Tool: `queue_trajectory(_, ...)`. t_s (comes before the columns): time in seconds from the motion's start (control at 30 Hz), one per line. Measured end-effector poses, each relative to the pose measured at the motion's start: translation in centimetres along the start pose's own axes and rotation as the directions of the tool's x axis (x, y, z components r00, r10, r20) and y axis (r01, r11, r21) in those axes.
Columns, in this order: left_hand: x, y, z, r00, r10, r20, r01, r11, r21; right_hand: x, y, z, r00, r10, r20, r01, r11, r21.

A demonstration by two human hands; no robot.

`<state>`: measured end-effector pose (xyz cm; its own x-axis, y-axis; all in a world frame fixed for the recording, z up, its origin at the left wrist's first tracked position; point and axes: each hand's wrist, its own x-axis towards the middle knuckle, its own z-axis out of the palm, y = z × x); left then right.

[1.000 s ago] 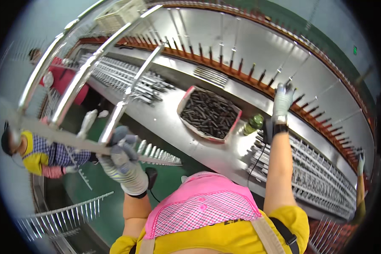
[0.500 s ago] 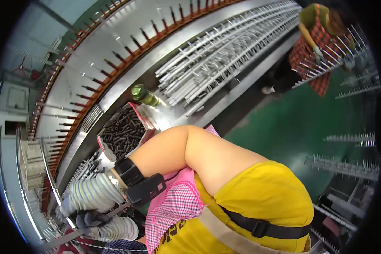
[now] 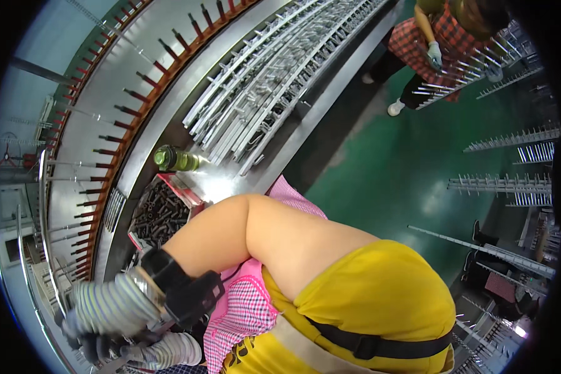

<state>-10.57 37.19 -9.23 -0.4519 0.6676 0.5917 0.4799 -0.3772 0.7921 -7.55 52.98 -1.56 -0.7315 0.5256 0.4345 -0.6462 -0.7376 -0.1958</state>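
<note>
From my remote view, my gloved left hand [image 3: 167, 351] sits at seven o'clock, the right hand [image 3: 111, 310] at eight; fingers blur and overlap, so I cannot tell whether either is closed. Shiny metal rods [image 3: 46, 230] rise beside the right, toward nine. Beyond, the desk [image 3: 215, 184] bears a box [image 3: 184, 192] of dark pieces at nine, a green bottle [image 3: 177, 159] past it, and stacked silvery racks [image 3: 249, 87] toward twelve. A co-worker [image 3: 411, 38] stands at two.

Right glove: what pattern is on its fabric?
The right glove has narrow darker stripes on a pale ground; best view: head.
</note>
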Motion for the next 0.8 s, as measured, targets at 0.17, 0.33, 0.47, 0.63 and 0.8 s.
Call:
queue_trajectory(0.17,-3.2,2.2,5.3,0.981,0.085,-0.175,-0.068,0.993,0.100,1.5,2.8,1.6,0.984,-0.166,0.067,0.170,0.984,-0.060)
queue_trajectory(0.33,3.8,-4.3,2.5,0.871,0.213,-0.442,-0.113,0.964,0.242,-3.3,-0.5,1.6,0.991,0.133,-0.025,-0.135,0.980,-0.145)
queue_trajectory(0.47,2.6,-3.0,-0.9,0.886,0.090,-0.454,-0.006,0.983,0.183,-2.2,-0.5,0.1,0.918,-0.381,0.107,0.363,0.703,-0.611)
queue_trajectory(0.63,0.9,-0.6,-4.4,0.798,0.035,-0.601,0.169,0.945,0.279,-3.8,-6.8,-14.3,0.766,-0.594,-0.243,0.082,0.467,-0.881)
queue_trajectory(0.8,-1.7,0.1,-7.1,0.807,0.245,-0.538,0.189,0.755,0.628,-9.9,-16.1,-26.7,0.468,-0.881,-0.068,-0.239,-0.051,-0.970)
